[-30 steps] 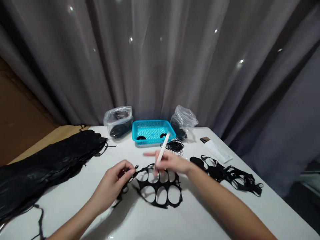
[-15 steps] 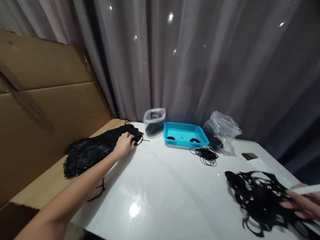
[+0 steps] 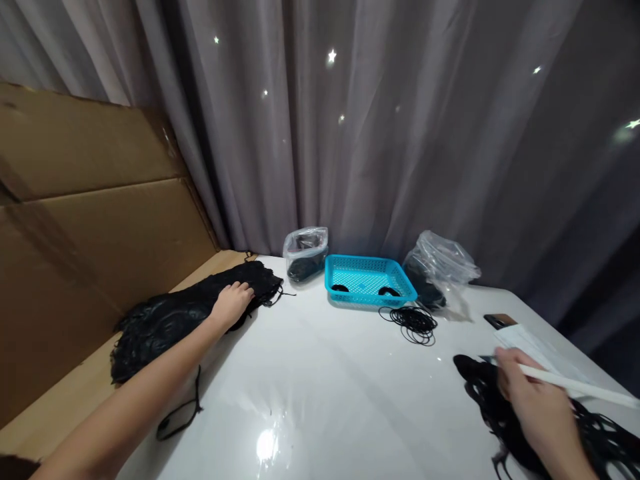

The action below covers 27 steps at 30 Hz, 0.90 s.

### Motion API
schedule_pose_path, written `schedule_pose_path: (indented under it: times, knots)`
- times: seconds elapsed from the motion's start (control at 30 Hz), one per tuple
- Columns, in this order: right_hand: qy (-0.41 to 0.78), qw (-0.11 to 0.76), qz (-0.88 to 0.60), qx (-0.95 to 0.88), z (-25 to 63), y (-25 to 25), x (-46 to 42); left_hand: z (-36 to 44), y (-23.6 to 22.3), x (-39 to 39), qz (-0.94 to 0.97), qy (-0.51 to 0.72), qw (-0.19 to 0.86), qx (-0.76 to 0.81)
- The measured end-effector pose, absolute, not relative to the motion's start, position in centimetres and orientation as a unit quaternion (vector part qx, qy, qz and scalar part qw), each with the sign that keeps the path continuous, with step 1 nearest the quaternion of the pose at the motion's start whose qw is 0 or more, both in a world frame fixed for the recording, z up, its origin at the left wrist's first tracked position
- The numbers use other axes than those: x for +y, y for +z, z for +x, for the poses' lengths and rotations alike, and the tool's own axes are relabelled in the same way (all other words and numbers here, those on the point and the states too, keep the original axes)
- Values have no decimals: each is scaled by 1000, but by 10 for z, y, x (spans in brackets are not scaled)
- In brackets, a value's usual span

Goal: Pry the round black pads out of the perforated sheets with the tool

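Observation:
On the left, my left hand [image 3: 233, 303] rests on a long heap of black, stringy, ruffled sheet-like material [image 3: 165, 320], fingers laid over its top near the right end. My right hand [image 3: 537, 407] is closed around a slim white-handled tool [image 3: 583, 387] with a dark pointed tip at its left; its exact kind is unclear. Under and beside that hand lies a tangle of black material with holes cut through it [image 3: 480, 387], partly hidden by the hand. A thin black loop [image 3: 183, 417] hangs out below the heap, by my left forearm.
A blue basket [image 3: 370, 303] with black rings inside stands at the back. Loose black cords [image 3: 417, 325] lie before it. Bagged black items [image 3: 306, 257] and a second clear bag [image 3: 445, 260] flank it. A phone [image 3: 500, 321], white paper [image 3: 533, 347] and a cardboard box [image 3: 100, 253] are around.
My right hand has come further into view with the white tool, moving left over the black tangle. My left hand has slid back a little along the heap. The view has tilted slightly upward.

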State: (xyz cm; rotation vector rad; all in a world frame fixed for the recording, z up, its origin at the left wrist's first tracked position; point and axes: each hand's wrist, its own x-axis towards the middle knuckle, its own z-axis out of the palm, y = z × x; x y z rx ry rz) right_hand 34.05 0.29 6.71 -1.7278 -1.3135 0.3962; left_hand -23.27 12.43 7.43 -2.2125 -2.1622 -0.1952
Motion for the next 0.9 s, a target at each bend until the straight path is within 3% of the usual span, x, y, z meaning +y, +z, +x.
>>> schedule_pose_path:
  times: [0.1,0.2,0.33,0.5,0.67,0.9]
  knots:
    - [264,492,-640,-528,294,65,20,-235,79,126,-698,-87,2,-711]
    - [391,462,-567,-559,244,66,37,-240,87,133,-674,-120,-32,-729]
    - [450,424,-470,-630,185,60,66,-248,107,145,-627,-178,-90,-753]
    - [435,410,-384,-704,115,58,104,-260,161,158,-543,-286,-155,-775]
    - [361,462,-309,-748,43,96,122,-241,216,143,-530,-355,-299,-710]
    - [303,543,-323,-714,22,145,105,-171,223,91,-588,-363,-465,-553]
